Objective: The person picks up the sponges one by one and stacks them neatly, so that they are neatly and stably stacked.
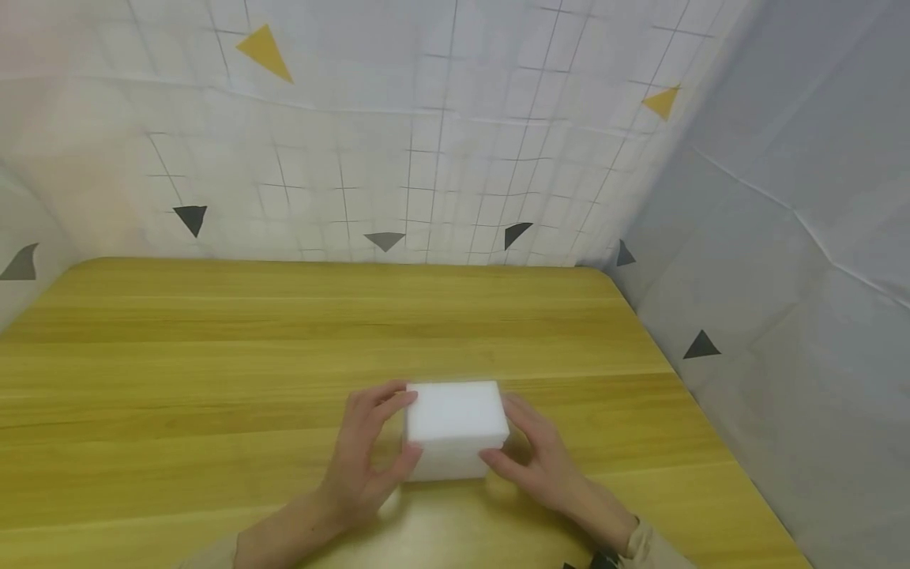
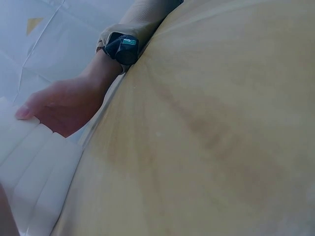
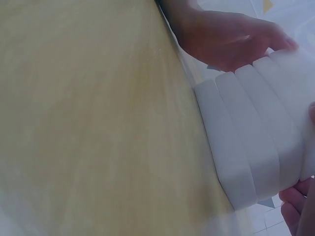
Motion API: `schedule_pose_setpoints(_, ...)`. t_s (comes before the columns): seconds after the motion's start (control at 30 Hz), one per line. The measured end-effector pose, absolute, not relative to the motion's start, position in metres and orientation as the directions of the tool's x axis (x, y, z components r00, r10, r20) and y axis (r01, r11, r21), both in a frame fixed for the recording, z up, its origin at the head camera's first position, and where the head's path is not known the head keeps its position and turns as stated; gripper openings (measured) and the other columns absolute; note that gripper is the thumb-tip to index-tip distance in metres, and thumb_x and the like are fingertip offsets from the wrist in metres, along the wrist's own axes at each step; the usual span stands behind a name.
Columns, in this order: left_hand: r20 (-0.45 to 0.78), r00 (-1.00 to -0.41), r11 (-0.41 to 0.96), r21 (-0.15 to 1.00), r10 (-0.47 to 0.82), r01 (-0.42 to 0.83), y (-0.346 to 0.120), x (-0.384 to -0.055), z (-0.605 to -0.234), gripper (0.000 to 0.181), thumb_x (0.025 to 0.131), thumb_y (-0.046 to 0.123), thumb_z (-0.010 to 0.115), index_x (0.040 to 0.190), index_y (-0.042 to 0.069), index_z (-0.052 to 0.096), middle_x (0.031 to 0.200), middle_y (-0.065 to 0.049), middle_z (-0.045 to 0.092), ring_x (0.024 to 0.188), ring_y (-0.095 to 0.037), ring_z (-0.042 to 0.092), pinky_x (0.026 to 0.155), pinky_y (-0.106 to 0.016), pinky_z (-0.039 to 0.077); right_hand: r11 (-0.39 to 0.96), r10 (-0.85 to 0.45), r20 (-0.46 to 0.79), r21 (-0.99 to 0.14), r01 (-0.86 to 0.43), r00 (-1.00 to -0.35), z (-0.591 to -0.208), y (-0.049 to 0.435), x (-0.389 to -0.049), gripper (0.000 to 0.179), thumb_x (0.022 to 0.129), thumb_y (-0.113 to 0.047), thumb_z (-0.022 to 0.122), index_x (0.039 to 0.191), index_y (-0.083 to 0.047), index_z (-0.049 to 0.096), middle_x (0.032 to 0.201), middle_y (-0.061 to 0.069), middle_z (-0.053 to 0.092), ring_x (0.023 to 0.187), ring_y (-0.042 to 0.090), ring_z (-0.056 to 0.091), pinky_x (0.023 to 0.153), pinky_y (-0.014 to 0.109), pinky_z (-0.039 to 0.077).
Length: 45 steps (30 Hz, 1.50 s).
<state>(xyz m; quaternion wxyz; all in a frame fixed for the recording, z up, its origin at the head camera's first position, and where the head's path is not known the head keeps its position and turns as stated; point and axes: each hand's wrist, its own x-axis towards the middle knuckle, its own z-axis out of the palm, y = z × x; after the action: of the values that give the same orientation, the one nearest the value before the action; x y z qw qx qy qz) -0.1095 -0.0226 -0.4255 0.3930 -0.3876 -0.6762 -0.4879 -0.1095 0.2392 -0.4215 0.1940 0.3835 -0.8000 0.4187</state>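
Note:
A stack of white sponges stands on the table in front of me, its several flat blocks laid one on another. Their layers show clearly in the right wrist view, where the white sponges have rounded edges. At the left end, my left hand grips the top of the stack, thumb on the near side and fingers at the far corner. My right hand holds the right end, its thumb on the near face; its other fingers are partly hidden behind the stack. In the left wrist view, my right hand touches the upper sponges.
The wood-grain table spreads out around the stack. A pale cloth with grid lines and triangles hangs behind it, and a grey-white cloth hangs along the right edge. A dark device is strapped on the right wrist.

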Motion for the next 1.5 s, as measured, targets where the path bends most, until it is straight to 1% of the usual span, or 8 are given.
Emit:
schedule_pose_setpoints(0.17, 0.89, -0.423, 0.208, 0.388, 0.17, 0.898, -0.0242, -0.1095, -0.4269, 0.048, 0.1, 0.031, 0.06, 0.127, -0.008, 0.056, 0.125, -0.023, 0.057, 0.116, -0.03, 0.054, 0.11, -0.025, 0.04, 0.356, -0.445, 0.637, -0.519, -0.777, -0.629, -0.421, 0.2384, -0.1092, 0.059, 0.086, -0.016, 0.076, 0.141, -0.007, 0.054, 0.134, 0.009, 0.062, 0.121, 0.02, 0.058, 0.107, 0.025, 0.046)
schedule_pose_setpoints(0.27, 0.882, -0.437, 0.199, 0.404, 0.174, 0.893, -0.0248, -0.1091, -0.4273, 0.049, 0.099, 0.031, 0.061, 0.128, -0.008, 0.055, 0.125, -0.022, 0.058, 0.117, -0.029, 0.056, 0.111, -0.024, 0.041, 0.353, -0.443, 0.641, -0.518, -0.779, -0.627, -0.4206, 0.2379, -0.1088, 0.06, 0.086, -0.015, 0.077, 0.141, -0.006, 0.054, 0.134, 0.01, 0.062, 0.122, 0.021, 0.059, 0.108, 0.026, 0.045)
schedule_pose_setpoints(0.4, 0.876, -0.449, 0.182, 0.419, 0.179, 0.89, -0.0256, -0.1087, -0.4272, 0.049, 0.1, 0.029, 0.061, 0.13, -0.009, 0.054, 0.126, -0.021, 0.058, 0.118, -0.028, 0.057, 0.112, -0.025, 0.041, 0.361, -0.432, 0.622, -0.544, -0.757, -0.653, -0.4193, 0.237, -0.1069, 0.063, 0.084, -0.012, 0.078, 0.141, -0.008, 0.054, 0.136, 0.009, 0.061, 0.124, 0.021, 0.058, 0.109, 0.026, 0.044)
schedule_pose_setpoints(0.6, 0.879, -0.437, 0.154, 0.413, 0.189, 0.898, -0.0254, -0.1095, -0.4276, 0.048, 0.102, 0.026, 0.058, 0.131, -0.011, 0.052, 0.128, -0.022, 0.056, 0.121, -0.028, 0.055, 0.114, -0.025, 0.039, 0.288, -0.401, 0.595, -0.64, -0.713, -0.696, -0.417, 0.2342, -0.1036, 0.07, 0.08, 0.0, 0.076, 0.144, -0.004, 0.048, 0.141, 0.011, 0.057, 0.131, 0.019, 0.052, 0.113, 0.024, 0.038)
schedule_pose_setpoints(0.8, 0.883, -0.428, 0.142, 0.407, 0.192, 0.902, -0.0255, -0.1103, -0.4281, 0.047, 0.102, 0.024, 0.056, 0.131, -0.012, 0.051, 0.128, -0.023, 0.056, 0.122, -0.028, 0.054, 0.114, -0.026, 0.038, 0.203, -0.378, 0.622, -0.667, -0.717, -0.686, -0.4155, 0.2311, -0.1027, 0.069, 0.08, 0.009, 0.071, 0.144, 0.001, 0.045, 0.14, 0.015, 0.056, 0.132, 0.019, 0.051, 0.115, 0.024, 0.036)
schedule_pose_setpoints(1.2, 0.888, -0.413, 0.147, 0.389, 0.201, 0.909, -0.0262, -0.1098, -0.4272, 0.046, 0.102, 0.024, 0.056, 0.13, -0.013, 0.051, 0.126, -0.024, 0.056, 0.118, -0.029, 0.055, 0.113, -0.026, 0.039, 0.183, -0.373, 0.654, -0.643, -0.743, -0.658, -0.4175, 0.23, -0.104, 0.066, 0.081, 0.004, 0.073, 0.142, 0.003, 0.047, 0.135, 0.014, 0.059, 0.128, 0.019, 0.054, 0.113, 0.024, 0.038)
schedule_pose_setpoints(1.4, 0.897, -0.393, 0.141, 0.37, 0.201, 0.918, -0.0257, -0.1099, -0.4264, 0.047, 0.101, 0.024, 0.056, 0.128, -0.014, 0.052, 0.125, -0.025, 0.056, 0.118, -0.03, 0.055, 0.113, -0.026, 0.038, 0.171, -0.375, 0.659, -0.642, -0.748, -0.651, -0.4185, 0.2311, -0.1044, 0.056, 0.09, -0.003, 0.066, 0.142, 0.004, 0.046, 0.135, 0.015, 0.059, 0.128, 0.02, 0.054, 0.113, 0.024, 0.038)
schedule_pose_setpoints(1.5, 0.901, -0.386, 0.139, 0.364, 0.2, 0.921, -0.0255, -0.1099, -0.4263, 0.047, 0.101, 0.024, 0.056, 0.128, -0.015, 0.052, 0.125, -0.025, 0.056, 0.118, -0.03, 0.055, 0.114, -0.026, 0.038, 0.186, -0.371, 0.651, -0.646, -0.74, -0.662, -0.4184, 0.2312, -0.1036, 0.054, 0.09, 0.0, 0.064, 0.142, 0.003, 0.047, 0.135, 0.014, 0.059, 0.128, 0.02, 0.054, 0.113, 0.024, 0.038)
